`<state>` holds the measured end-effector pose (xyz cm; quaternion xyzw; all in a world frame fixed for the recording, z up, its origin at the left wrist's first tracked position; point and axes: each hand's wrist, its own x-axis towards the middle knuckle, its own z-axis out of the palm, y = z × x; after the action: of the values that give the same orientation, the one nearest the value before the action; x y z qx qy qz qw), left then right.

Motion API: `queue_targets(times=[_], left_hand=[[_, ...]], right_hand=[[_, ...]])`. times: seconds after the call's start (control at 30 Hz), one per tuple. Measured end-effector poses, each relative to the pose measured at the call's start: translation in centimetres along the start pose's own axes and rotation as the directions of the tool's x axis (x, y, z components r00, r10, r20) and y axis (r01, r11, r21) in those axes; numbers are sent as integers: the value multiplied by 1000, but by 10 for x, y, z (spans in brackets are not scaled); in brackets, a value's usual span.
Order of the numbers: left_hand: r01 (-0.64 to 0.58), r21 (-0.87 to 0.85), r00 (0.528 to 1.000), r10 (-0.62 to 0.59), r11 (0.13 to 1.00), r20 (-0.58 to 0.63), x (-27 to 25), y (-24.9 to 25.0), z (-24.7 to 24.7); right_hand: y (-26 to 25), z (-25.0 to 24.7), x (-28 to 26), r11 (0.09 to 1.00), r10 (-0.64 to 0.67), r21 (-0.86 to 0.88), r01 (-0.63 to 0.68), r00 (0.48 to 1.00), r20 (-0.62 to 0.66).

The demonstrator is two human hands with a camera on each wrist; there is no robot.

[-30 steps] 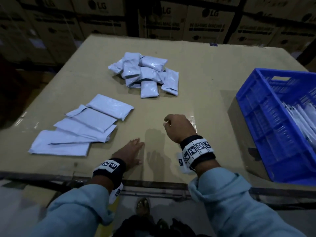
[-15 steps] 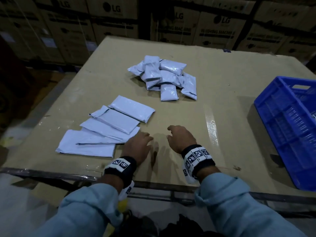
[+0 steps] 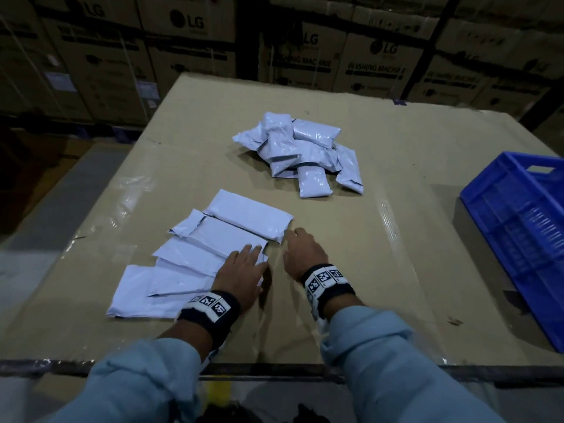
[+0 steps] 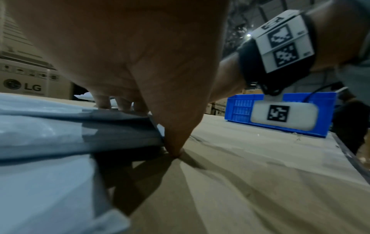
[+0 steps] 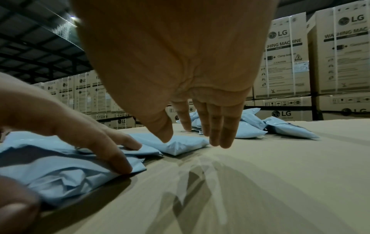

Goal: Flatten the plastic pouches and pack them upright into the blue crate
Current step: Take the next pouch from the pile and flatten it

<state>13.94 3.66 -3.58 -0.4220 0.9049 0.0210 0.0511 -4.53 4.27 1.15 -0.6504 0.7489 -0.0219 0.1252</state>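
Several flattened white pouches (image 3: 195, 257) lie overlapped in a slanted row on the cardboard table top (image 3: 381, 270). My left hand (image 3: 248, 261) rests flat on their right ends with straight fingers (image 4: 104, 102), and its thumb tip touches the table. Just right of it, my right hand (image 3: 297, 245) hovers by the end of the farthest flattened pouch (image 5: 180, 144), its fingers (image 5: 220, 139) hanging relaxed and holding nothing. A heap of puffy pouches (image 3: 302, 151) sits farther back. The blue crate (image 3: 518, 233) stands at the right edge.
Stacked LG cartons (image 3: 366, 56) wall off the space behind the table. The table's near edge (image 3: 274, 366) runs under my forearms. Bare cardboard lies between my hands and the crate (image 4: 238, 107).
Both hands moved forward and left to the row of flattened pouches. The left hand now lies on them. The right hand uncurled from a loose fist.
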Motion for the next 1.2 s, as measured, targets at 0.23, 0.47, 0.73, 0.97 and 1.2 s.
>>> queue_targets(times=[0.23,0.47,0.73,0.97,1.2], left_hand=[[-144,22,989,145,989,-20,-1,-29,-2],[-116,16,992,117,993,-52,-6,-41,1],[-40,11,999,40,999,-15,-4,-38,1],[136,-51,990,-137,989,-27,12,13,-5],[2,-161,1000,-2,987,5,33,68,1]], right_hand=[[-24,10,44,1000,-1,-8,1,998,-58],[-24,38,77,984,-119,-137,111,992,-45],[-11,34,58,967,-112,-231,110,994,4],[47,34,-7,985,26,-169,-41,996,-89],[115,37,-56,993,-107,-61,101,990,-89]])
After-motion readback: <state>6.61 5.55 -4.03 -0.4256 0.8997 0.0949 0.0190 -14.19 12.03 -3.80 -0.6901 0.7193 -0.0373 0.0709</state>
